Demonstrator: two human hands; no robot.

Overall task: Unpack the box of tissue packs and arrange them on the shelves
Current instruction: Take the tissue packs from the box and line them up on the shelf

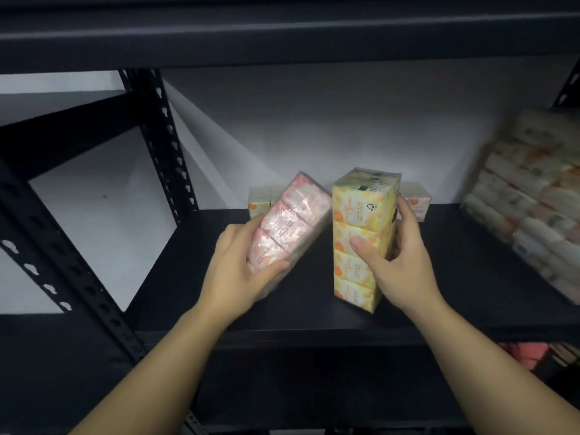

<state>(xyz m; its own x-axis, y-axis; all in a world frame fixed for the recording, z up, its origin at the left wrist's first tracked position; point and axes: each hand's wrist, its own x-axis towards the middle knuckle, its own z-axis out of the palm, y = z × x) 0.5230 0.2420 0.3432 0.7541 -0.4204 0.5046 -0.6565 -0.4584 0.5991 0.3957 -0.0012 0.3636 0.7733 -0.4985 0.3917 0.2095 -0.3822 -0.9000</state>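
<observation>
White wall shows behind the black metal shelving, and my arms reach over its matte black shelf board (455, 277). My left hand (238, 262) grips a pink plastic-wrapped multipack of tissues (292, 227), thumb across its front and fingers curled round its far side; the pack leans to the right above the board. My right hand (395, 259) clasps a yellow plastic-wrapped multipack of tissues (361, 233), thumb pressed on its front face, fingers wrapped round the right side; it stands about upright just beside the pink one. Small pale tissue packs (416, 200) sit at the back against the wall. A blurred stack of wrapped tissue packs (533, 196) fills the shelf's right end.
</observation>
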